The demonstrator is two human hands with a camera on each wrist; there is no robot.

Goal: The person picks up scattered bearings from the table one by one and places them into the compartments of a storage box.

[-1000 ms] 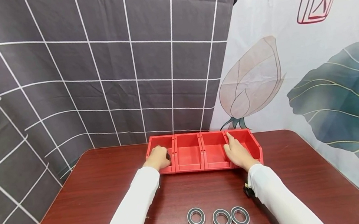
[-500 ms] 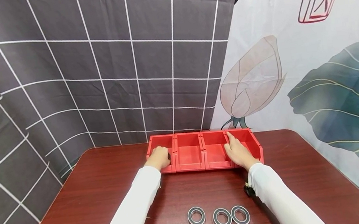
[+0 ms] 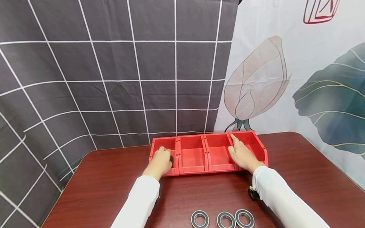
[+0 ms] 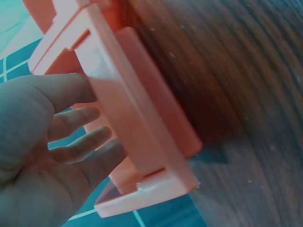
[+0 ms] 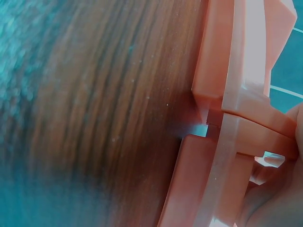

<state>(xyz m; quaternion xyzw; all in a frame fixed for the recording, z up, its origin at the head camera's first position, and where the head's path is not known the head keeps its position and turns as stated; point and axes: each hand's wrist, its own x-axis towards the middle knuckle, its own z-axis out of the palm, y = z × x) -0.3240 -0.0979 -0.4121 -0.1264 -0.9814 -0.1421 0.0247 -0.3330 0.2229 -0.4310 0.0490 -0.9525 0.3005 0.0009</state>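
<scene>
Up at the far edge of the table (image 3: 110, 195) sits a row of red bins (image 3: 193, 158), four side by side, long axis running left to right, broad across the person's front. Each one opens upward, its front wall turned to the person, its length running away toward the gridded cloth (image 3: 111, 62). Left hand (image 3: 161, 162) is dipping into the leftmost bin! Fingers sit apart and loosely bent behind the front wall (image 4: 128, 109); the tips are hidden, so I can't tell if they hold anything. A small dark thing (image 3: 171, 159) shows beside them, too small to name. Over on the right, the right hand (image 3: 241, 154) straddles the divider (image 5: 260, 137) between third and fourth bins, gripping it, index finger straight along the top and pointing away. Nearer, three bearings (image 3: 193, 223) lie flat, the left one apart from the close right pair.
</scene>
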